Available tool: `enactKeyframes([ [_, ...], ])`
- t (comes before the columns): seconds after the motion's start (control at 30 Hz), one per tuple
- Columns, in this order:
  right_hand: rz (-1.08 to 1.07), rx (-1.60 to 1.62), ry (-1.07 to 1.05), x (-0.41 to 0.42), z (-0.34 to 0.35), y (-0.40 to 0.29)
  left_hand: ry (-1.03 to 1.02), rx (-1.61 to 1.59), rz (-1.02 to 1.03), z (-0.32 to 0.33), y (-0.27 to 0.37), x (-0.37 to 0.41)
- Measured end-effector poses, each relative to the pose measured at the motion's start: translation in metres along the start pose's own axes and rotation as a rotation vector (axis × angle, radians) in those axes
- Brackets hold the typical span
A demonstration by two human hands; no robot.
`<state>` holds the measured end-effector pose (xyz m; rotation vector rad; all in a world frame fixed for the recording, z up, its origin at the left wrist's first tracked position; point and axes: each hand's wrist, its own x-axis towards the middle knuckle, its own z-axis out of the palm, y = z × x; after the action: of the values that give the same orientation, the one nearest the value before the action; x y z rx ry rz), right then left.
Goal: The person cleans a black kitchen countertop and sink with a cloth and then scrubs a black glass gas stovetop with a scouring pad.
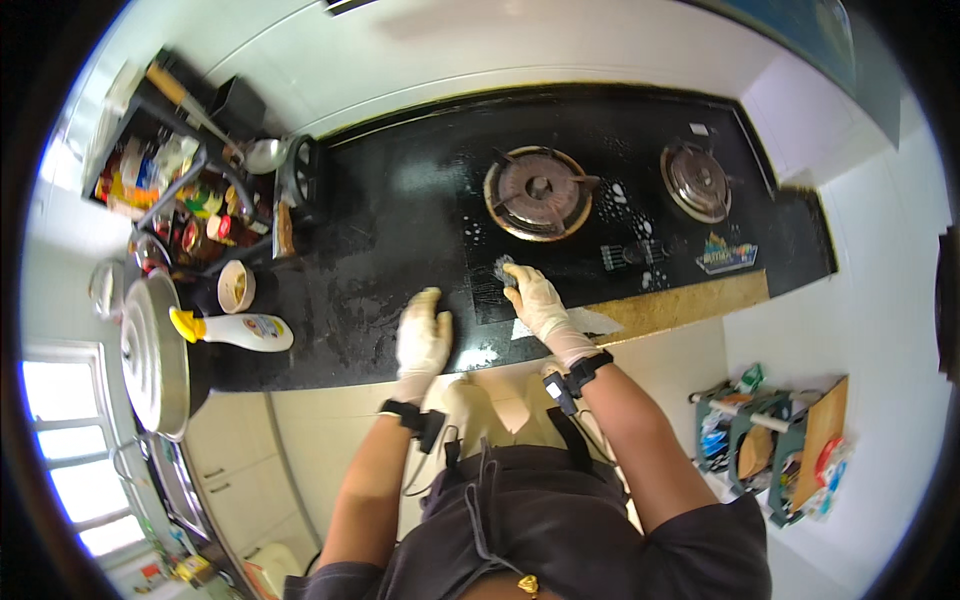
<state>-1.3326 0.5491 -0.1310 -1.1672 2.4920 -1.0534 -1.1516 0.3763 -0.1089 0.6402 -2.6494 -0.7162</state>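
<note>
My right hand, in a pale glove, grips a grey scouring pad and presses it on the black glass of the gas hob, near its front left corner. White foam is spotted over the glass between the left burner and the right burner. My left hand, gloved as well, rests with fingers extended on the black countertop left of the hob. Nothing shows in it. Its thumb stands apart from the fingers.
A white spray bottle with a yellow head lies left of my left hand, near a small bowl and a large lidded metal pot. Behind them stands a rack of jars and a ladle. A storage rack stands at right.
</note>
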Motion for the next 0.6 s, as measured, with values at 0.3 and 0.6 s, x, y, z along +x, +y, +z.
enactKeyframes([
  [0.3,0.155,-0.171,0.416,-0.095,-0.124,0.123,0.204,-0.365,-0.350,0.141,0.107,0.081],
  [0.6,0.600,-0.639,0.343,-0.116,-0.168,0.224,-0.306,-0.200,0.356,0.197,0.218,0.062],
])
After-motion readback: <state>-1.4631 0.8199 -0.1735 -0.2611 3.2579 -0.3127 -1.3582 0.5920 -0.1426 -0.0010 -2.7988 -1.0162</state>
